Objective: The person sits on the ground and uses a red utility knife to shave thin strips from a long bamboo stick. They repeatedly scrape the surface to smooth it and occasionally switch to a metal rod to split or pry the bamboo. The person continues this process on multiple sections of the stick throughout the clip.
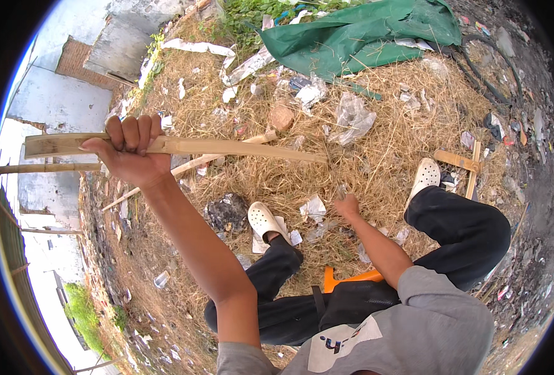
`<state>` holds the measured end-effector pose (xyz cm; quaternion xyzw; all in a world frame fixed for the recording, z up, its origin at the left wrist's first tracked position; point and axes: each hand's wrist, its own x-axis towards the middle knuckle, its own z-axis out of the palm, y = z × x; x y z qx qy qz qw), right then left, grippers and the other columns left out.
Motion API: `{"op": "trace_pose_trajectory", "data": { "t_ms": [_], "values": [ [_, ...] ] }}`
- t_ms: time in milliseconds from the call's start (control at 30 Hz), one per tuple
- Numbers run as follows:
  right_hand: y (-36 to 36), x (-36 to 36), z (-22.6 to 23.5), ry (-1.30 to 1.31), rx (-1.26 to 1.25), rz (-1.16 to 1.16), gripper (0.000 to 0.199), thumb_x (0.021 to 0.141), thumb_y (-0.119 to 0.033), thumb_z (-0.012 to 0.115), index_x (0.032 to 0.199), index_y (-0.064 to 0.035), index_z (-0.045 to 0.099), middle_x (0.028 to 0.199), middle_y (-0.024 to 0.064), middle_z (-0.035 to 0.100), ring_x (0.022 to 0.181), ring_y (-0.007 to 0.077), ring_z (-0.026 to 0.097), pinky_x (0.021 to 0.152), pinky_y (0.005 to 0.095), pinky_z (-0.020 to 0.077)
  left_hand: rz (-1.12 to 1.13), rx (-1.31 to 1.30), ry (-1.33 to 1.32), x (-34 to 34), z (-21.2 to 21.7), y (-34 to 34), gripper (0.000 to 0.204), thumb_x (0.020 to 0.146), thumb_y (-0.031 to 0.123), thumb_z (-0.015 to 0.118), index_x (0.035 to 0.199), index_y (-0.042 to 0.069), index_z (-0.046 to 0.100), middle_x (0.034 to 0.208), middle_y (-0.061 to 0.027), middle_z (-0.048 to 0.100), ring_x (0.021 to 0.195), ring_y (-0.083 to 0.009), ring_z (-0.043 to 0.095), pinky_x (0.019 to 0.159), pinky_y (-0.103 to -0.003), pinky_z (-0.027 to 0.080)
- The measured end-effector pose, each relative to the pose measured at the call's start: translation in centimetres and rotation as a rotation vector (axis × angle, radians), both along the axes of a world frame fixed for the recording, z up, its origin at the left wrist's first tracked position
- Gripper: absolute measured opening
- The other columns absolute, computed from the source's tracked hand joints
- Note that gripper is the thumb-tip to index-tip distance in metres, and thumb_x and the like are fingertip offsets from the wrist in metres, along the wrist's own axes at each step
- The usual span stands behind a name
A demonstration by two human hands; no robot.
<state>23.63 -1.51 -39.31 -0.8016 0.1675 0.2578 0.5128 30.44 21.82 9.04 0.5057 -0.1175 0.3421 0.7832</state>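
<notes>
My left hand [136, 144] is raised at the left, its fingers wrapped round a long split bamboo strip [227, 147]. The strip runs nearly level, wider at its left end and narrowing to the right. Low in the middle, my right hand [347, 206] is closed on what looks like a thin dark knife [333, 165], seen almost edge-on. Its blade points up and away, close by the strip's right tip; whether the two touch I cannot tell. Another bamboo length [192, 165] lies on the dry grass behind the held strip.
I sit on an orange plastic stool [352, 279], my feet in cream clogs [264, 220] set apart. A green tarp [364, 40] and a black hose [489, 84] lie at the back. Beside my right foot are joined wooden pieces [461, 161]. Litter covers the straw; walls [64, 94] stand left.
</notes>
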Motion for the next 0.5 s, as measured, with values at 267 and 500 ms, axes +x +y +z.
{"op": "trace_pose_trajectory", "data": {
  "t_ms": [267, 500],
  "values": [
    [2.8, -2.5, 8.4, -0.191, 0.083, 0.158, 0.024, 0.075, -0.025, 0.065, 0.084, -0.0026, 0.068, 0.076, 0.0205, 0.066, 0.075, 0.0341, 0.067, 0.068, 0.0422, 0.0516, 0.042, 0.010, 0.057, -0.3, -0.1, -1.0, 0.060, 0.093, 0.063, 0.041, 0.058, 0.018, 0.021, 0.052, 0.0054, 0.014, 0.049, -0.0099, 0.012, 0.049, -0.027, 0.014],
    [-8.0, -5.3, -0.4, 0.158, -0.263, 0.171, 0.036, 0.076, -0.027, 0.066, 0.094, 0.0044, 0.065, 0.085, 0.0201, 0.068, 0.079, 0.0329, 0.066, 0.070, 0.0430, 0.0516, 0.229, -0.028, 0.139, -1.9, 0.7, -2.4, 0.063, 0.094, 0.067, 0.034, 0.060, 0.016, 0.017, 0.052, 0.0038, 0.012, 0.050, -0.0115, 0.010, 0.049, -0.028, 0.012]
  ]
}}
